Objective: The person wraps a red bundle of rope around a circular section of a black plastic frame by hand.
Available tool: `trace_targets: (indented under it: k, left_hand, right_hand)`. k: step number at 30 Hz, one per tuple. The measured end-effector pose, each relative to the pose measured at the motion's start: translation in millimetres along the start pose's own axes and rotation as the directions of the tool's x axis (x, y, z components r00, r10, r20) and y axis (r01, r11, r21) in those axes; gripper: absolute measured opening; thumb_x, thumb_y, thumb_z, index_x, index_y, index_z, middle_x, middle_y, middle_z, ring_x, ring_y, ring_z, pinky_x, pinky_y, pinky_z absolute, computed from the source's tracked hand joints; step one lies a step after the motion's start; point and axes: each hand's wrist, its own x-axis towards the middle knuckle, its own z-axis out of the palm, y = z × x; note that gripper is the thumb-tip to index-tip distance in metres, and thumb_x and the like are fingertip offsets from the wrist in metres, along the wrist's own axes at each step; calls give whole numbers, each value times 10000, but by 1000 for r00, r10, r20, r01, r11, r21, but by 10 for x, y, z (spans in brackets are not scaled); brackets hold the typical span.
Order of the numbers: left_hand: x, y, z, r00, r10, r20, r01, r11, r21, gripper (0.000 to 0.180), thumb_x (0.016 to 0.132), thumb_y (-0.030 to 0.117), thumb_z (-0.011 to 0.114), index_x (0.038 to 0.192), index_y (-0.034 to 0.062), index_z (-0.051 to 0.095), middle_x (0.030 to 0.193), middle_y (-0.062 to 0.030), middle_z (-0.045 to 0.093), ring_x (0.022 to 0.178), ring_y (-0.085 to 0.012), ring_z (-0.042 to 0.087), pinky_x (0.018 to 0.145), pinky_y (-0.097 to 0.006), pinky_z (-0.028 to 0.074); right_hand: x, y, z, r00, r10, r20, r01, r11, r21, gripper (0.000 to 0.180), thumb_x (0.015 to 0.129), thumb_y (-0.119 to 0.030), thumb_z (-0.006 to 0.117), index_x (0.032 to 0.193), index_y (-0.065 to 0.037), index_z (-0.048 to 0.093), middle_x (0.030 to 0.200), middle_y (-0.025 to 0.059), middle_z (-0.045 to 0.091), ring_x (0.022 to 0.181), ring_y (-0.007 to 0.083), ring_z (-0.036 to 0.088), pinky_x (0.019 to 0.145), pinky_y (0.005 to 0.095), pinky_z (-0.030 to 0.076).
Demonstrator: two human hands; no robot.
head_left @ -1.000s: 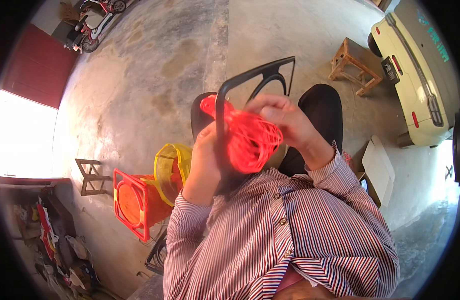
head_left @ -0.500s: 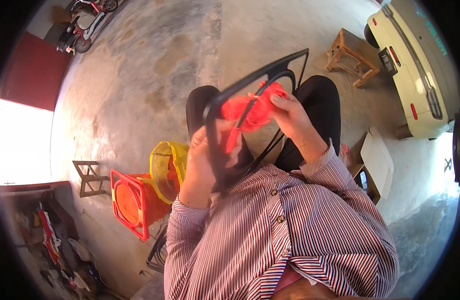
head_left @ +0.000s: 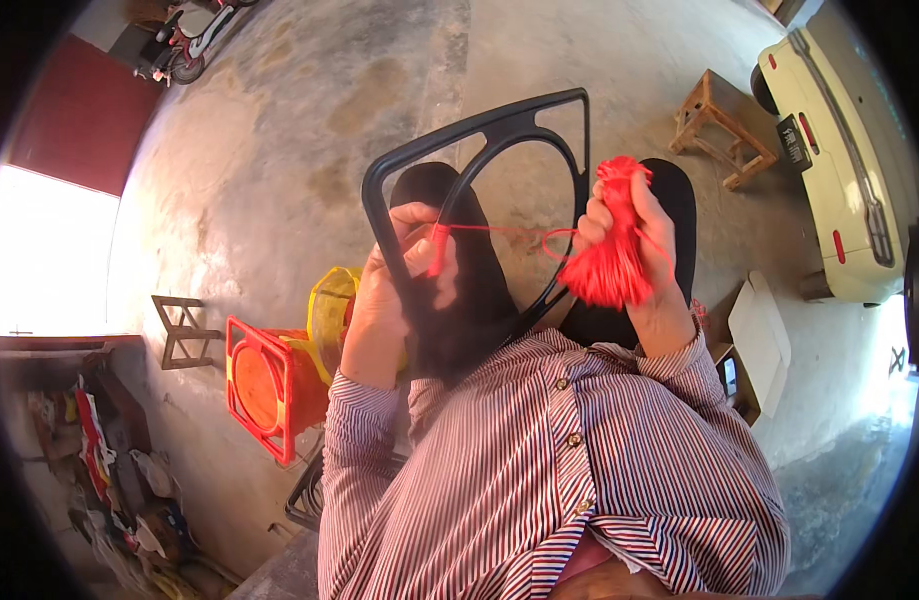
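Observation:
A black plastic frame [head_left: 484, 122], squared outside with a curved ring inside, is tilted over my knees. My left hand [head_left: 379, 315] closes on its ring, where a short red cord winding [head_left: 439, 250] wraps the bar; the frame's dark lower corner covers part of that hand. To the right, my right hand [head_left: 662, 255] grips a thick bundle of red cord [head_left: 609, 275], its loose strands fanning downward. One thin strand runs taut from the winding across the ring's opening to the bundle, and a small loop hangs beside my right fingers.
Yellow [head_left: 326, 315] and orange-red plastic frames [head_left: 262, 390] stand left of my legs, near a small metal rack [head_left: 184, 335]. A wooden stool [head_left: 714, 125], an open carton [head_left: 741, 385] and a pale car [head_left: 844, 190] are on the right. Clutter [head_left: 109, 470] lies lower left.
My right hand has drawn the red bundle out of the ring to the right, stretching the strand. The frame has turned more face-on, while my left hand stays at the winding.

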Motion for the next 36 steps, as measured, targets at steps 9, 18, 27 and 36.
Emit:
trace_targets:
  k: [9, 18, 27, 36]
  left_hand:
    - [10, -118, 209, 999, -43, -5, 42, 989, -139, 486, 968, 442, 489, 1139, -1, 591, 955, -136, 658, 697, -194, 622, 471, -251, 438]
    - [-30, -40, 607, 996, -71, 48, 84, 935, -345, 453, 944, 194, 590, 1320, -35, 483, 1251, -165, 596, 1104, -259, 617, 977, -368, 493]
    - [-142, -122, 681, 971, -224, -86, 207, 962, -178, 412, 988, 346, 523, 1168, -20, 581, 939, -87, 616, 811, -182, 617, 644, -315, 523]
    - [-11, -119, 230, 998, -16, 62, 14, 1000, 28, 321, 916, 240, 659, 1166, 70, 552, 783, -125, 570, 589, -154, 538, 389, -237, 386]
  right_hand:
    - [102, 127, 719, 988, 152, 27, -76, 629, -773, 611, 823, -32, 718, 1368, -15, 442, 1105, 130, 661, 977, 157, 643, 888, 288, 488]
    - [278, 290, 200, 991, -135, 25, 120, 769, -628, 289, 935, -258, 626, 1069, -2, 633, 957, 79, 672, 867, 136, 622, 826, 297, 498]
    - [465, 380, 145, 969, 147, 199, -133, 988, -82, 418, 867, -238, 636, 1179, 35, 583, 1261, 188, 601, 1184, 295, 570, 1046, 424, 433]
    - [77, 128, 7, 987, -141, 74, 140, 990, 9, 395, 799, -260, 576, 1086, 10, 602, 1069, 165, 649, 1064, 353, 600, 989, 484, 442]
